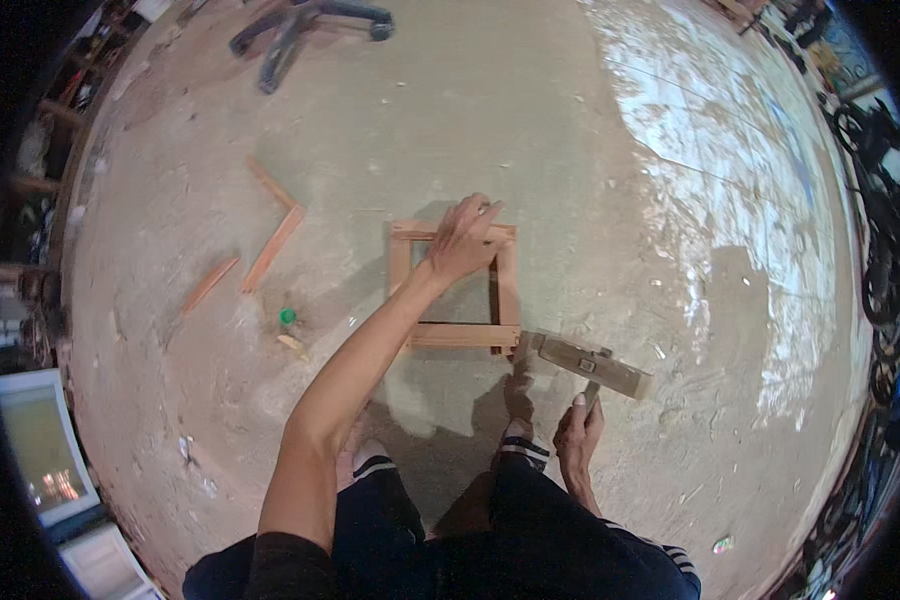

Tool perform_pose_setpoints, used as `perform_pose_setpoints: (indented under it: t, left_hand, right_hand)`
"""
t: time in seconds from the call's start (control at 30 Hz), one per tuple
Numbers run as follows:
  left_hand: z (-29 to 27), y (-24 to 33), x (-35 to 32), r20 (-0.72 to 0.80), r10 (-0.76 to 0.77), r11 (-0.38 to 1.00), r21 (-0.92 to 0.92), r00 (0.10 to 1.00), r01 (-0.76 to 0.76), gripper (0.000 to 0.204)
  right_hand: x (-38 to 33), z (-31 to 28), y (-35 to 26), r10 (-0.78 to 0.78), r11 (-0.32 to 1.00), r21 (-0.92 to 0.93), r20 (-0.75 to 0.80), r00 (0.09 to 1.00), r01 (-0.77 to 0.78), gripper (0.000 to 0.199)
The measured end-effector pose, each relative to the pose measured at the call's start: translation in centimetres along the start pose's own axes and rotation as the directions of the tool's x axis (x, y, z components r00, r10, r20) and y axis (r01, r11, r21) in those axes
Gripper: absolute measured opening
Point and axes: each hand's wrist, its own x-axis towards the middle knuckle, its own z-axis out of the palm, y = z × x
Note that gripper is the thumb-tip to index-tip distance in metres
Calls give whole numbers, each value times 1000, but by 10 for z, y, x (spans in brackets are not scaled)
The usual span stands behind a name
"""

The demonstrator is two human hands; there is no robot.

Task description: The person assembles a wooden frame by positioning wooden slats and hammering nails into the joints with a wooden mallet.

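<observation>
A rectangular wooden frame (457, 335) of reddish-brown pieces is on the floor before my feet. My left hand (464, 240) reaches across its opening to the far rail, near the far right corner. The fingers bend over that rail with the thumb on the near side, and part of the rail is hidden under the hand. Low on the right, my right hand (578, 436) is closed round the handle of a hammer (595, 366). Its long, blocky head is tilted, the left end beside the near right corner of the frame.
Loose wooden strips (273, 247) lie to the left, with another short strip (210, 284) beside them. A small green round object (288, 317) is nearer the frame. At the far left stands a dark wheeled chair base (295, 30). Cluttered shelves (45, 190) line the left edge.
</observation>
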Motion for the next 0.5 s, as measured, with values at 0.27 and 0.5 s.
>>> perform_pose_setpoints:
  t: [0.27, 0.5]
  left_hand:
    - [-150, -92, -139, 512, 290, 829, 288, 808, -479, 37]
    - [-331, -112, -248, 728, -149, 735, 534, 669, -418, 7]
  right_hand:
    - [-2, -8, 6, 22, 999, 47, 67, 998, -25, 22]
    - [-2, -1, 22, -69, 998, 17, 97, 993, 68, 25]
